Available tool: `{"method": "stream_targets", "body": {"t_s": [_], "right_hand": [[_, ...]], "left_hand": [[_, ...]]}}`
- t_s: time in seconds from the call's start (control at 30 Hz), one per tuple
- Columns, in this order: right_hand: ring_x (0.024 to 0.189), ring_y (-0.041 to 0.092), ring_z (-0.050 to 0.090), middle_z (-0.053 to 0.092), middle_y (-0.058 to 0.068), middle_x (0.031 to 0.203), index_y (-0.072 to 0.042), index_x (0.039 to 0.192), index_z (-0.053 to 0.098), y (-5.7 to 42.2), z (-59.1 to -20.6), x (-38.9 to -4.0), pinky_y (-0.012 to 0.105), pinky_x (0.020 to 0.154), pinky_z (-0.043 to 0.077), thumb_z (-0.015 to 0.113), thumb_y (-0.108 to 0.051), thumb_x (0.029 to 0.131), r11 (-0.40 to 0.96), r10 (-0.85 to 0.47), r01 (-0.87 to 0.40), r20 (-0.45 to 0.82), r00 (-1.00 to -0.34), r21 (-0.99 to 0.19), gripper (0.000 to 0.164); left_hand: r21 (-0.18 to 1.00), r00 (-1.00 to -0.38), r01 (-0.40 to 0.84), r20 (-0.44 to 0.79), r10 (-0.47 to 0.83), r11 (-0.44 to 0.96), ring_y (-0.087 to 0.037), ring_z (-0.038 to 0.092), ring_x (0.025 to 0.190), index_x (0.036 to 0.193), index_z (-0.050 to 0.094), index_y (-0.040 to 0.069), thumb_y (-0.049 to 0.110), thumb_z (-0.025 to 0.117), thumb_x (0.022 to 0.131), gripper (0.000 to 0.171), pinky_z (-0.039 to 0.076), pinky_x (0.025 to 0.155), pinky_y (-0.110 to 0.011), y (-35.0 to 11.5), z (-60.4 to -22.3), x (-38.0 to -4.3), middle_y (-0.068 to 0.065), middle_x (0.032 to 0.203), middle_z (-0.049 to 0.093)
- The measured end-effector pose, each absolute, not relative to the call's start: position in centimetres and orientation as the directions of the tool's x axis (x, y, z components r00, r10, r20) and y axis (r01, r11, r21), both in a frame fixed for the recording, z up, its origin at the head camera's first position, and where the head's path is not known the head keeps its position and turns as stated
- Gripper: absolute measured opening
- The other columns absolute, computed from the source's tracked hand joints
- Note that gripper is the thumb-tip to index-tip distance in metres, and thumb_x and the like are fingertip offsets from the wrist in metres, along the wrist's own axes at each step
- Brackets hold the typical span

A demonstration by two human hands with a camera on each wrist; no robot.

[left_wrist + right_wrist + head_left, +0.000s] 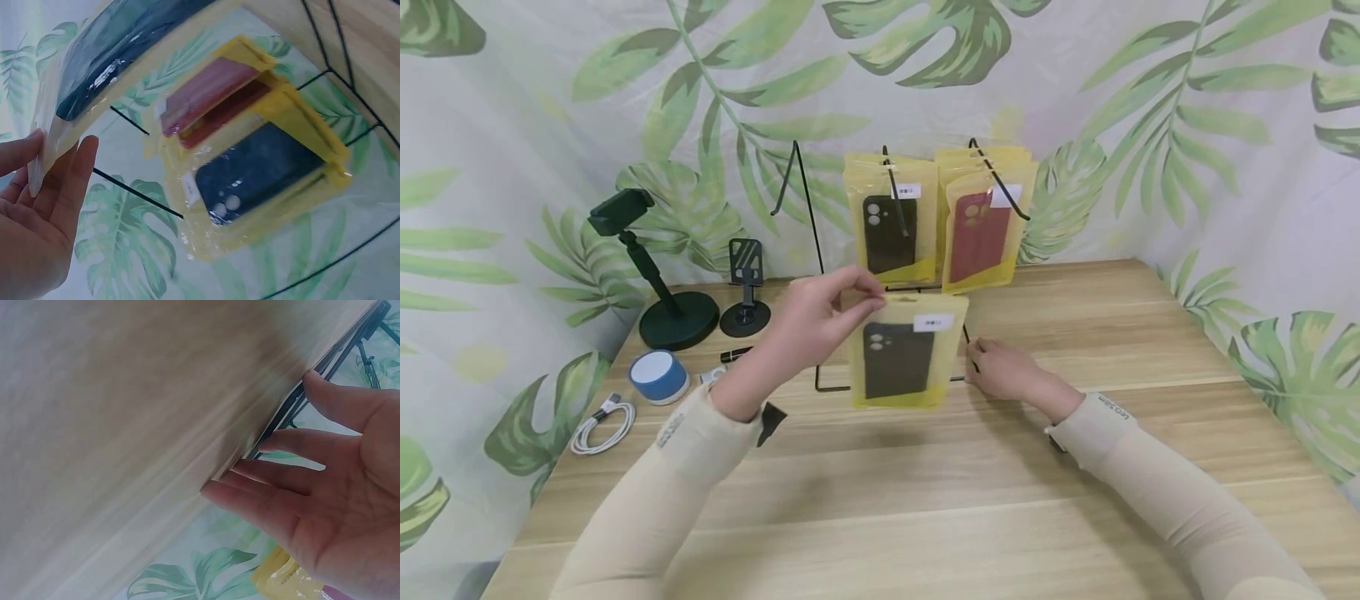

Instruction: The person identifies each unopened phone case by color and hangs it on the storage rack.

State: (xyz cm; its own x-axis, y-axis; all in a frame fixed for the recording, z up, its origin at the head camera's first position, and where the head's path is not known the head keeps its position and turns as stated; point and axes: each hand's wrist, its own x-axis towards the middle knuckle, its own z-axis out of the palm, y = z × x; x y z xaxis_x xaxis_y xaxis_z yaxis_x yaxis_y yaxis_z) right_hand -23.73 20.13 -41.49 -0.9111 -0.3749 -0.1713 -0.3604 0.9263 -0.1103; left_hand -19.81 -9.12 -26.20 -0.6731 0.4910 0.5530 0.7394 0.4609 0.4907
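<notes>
My left hand pinches the top edge of a yellow-edged clear packet holding a black phone case, raised over the table in front of a black wire display rack. In the left wrist view, thumb and fingers grip that packet from both sides. Low on the right, my right hand holds the rack's base; the right wrist view has its thumb and fingertips at the black wire, against the tabletop. Packets with black cases and red cases hang from two hooks; the left hook is bare.
Left on the wooden table stand a dark round-based stand, a small black phone holder and a blue-and-white cylinder. A coiled white cable lies near the left edge. Leaf-patterned cloth hangs behind.
</notes>
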Motion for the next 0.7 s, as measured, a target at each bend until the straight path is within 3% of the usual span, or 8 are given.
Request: {"method": "stream_targets", "body": {"t_s": [0.37, 0.7], "right_hand": [[0.136, 0.043, 0.046, 0.046, 0.028, 0.148, 0.004, 0.145, 0.046, 20.0, -41.4, -23.7, 0.057, 0.108, 0.044, 0.052, -0.032, 0.102, 0.921, -0.390, -0.378, -0.165, -0.906, -0.098, 0.056], [0.134, 0.042, 0.048, 0.049, 0.027, 0.146, 0.006, 0.144, 0.047, 20.1, -41.5, -23.7, 0.058, 0.103, 0.048, 0.052, -0.030, 0.102, 0.920, -0.390, -0.382, -0.141, -0.910, -0.086, 0.056]], "left_hand": [[0.602, -0.719, 0.694, 0.572, 0.394, 0.394, -0.017, 0.051, 0.058, 0.101, 0.068, 0.004, 0.011, 0.067, 0.095, 0.009, 0.039, 0.051, -0.023, -6.9, -23.9, -22.8, -0.008, 0.092, 0.074], [0.658, -0.793, 0.609, 0.506, 0.340, 0.442, -0.019, 0.063, 0.072, 0.103, 0.067, 0.005, 0.014, 0.066, 0.096, 0.012, 0.049, 0.061, -0.026, -7.1, -23.8, -24.9, -0.009, 0.102, 0.074]]}}
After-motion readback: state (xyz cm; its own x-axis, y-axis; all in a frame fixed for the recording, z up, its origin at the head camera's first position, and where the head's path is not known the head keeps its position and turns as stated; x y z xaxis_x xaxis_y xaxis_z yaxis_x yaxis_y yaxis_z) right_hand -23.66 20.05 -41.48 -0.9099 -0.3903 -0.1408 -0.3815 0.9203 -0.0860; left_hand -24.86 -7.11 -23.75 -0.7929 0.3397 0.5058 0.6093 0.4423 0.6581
